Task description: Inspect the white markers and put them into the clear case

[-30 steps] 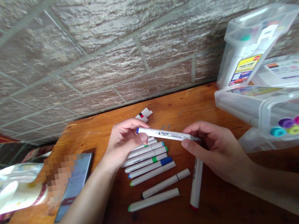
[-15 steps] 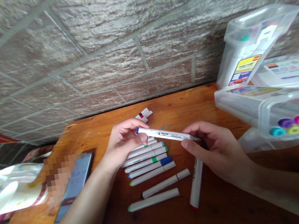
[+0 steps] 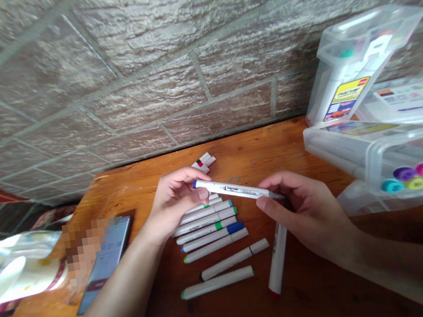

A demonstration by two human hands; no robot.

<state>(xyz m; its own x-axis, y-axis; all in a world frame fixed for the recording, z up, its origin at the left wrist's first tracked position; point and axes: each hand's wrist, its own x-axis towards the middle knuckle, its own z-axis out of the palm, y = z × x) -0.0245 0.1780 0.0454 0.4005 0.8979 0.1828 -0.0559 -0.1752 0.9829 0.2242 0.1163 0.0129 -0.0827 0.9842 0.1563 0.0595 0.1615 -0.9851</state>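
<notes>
A white marker [image 3: 236, 190] with a blue end and dark printing is held in the air between my two hands. My left hand [image 3: 175, 199] has its fingertips and thumb closed around the blue end. At the other end, my right hand [image 3: 303, 208] pinches the greyish tip between thumb and fingers. Below the hands, several white markers [image 3: 211, 236] with green, blue and black ends lie roughly side by side on the wooden table [image 3: 273, 143]. A red-ended marker [image 3: 279, 265] lies at a slant under my right hand, partly covered by it.
Behind my left hand are small white pieces [image 3: 204, 162] with red and black bands. Clear plastic marker cases [image 3: 391, 130] stand at the right. On the left are a phone [image 3: 105, 272] and a white paper cup [image 3: 25, 279] on its side. A stone-block wall [image 3: 182, 77] borders the table.
</notes>
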